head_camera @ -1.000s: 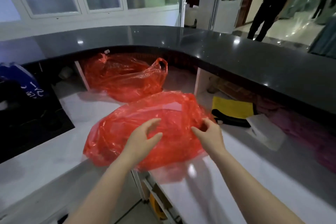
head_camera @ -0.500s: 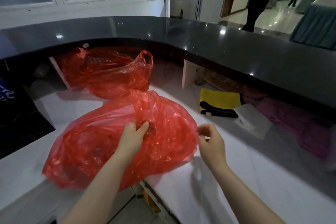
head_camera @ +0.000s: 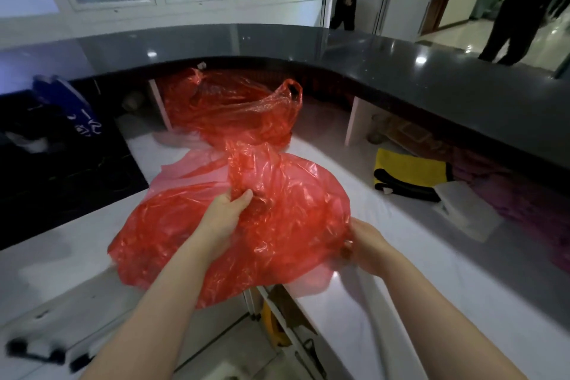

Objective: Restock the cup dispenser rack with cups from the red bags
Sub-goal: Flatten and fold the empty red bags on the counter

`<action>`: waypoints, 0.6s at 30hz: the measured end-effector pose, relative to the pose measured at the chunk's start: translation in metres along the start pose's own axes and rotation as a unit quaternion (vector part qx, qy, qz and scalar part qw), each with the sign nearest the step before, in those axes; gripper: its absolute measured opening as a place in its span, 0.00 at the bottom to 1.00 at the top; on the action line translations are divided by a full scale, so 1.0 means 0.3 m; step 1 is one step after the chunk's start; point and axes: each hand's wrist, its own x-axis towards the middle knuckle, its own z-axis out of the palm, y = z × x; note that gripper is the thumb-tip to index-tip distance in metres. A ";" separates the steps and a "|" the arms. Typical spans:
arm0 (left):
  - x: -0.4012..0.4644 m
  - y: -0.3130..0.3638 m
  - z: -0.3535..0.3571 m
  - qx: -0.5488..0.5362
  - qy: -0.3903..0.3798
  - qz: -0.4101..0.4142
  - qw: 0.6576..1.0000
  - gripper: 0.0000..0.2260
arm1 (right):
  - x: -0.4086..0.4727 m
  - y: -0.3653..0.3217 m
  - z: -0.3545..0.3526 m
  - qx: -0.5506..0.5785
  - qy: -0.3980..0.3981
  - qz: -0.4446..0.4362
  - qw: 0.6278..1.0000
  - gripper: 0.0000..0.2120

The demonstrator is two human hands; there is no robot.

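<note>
A crumpled red plastic bag (head_camera: 287, 225) lies on the white counter (head_camera: 401, 250) in front of me, hanging over its near edge. My left hand (head_camera: 225, 213) grips a bunched fold of plastic on the bag's top. My right hand (head_camera: 365, 244) pinches the bag's right edge. A second red bag (head_camera: 234, 108) with an open handle loop sits further back, under the raised dark counter. What the bags hold cannot be made out through the plastic. No cup dispenser rack is in view.
A curved black upper counter (head_camera: 401, 65) runs across the back. A yellow and black cloth (head_camera: 410, 173) and a white box (head_camera: 462, 210) lie to the right. A black surface (head_camera: 61, 170) and a blue item (head_camera: 71, 108) are on the left. People stand beyond the counter.
My left hand went from resting on the bag to gripping a bunched fold. My right hand moved to the bag's right edge and pinched it. The bag has spread out flatter.
</note>
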 end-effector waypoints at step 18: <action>0.039 0.089 0.068 -0.014 -0.053 0.088 0.995 0.05 | -0.219 -0.176 -0.108 0.074 0.126 -0.245 0.958 0.13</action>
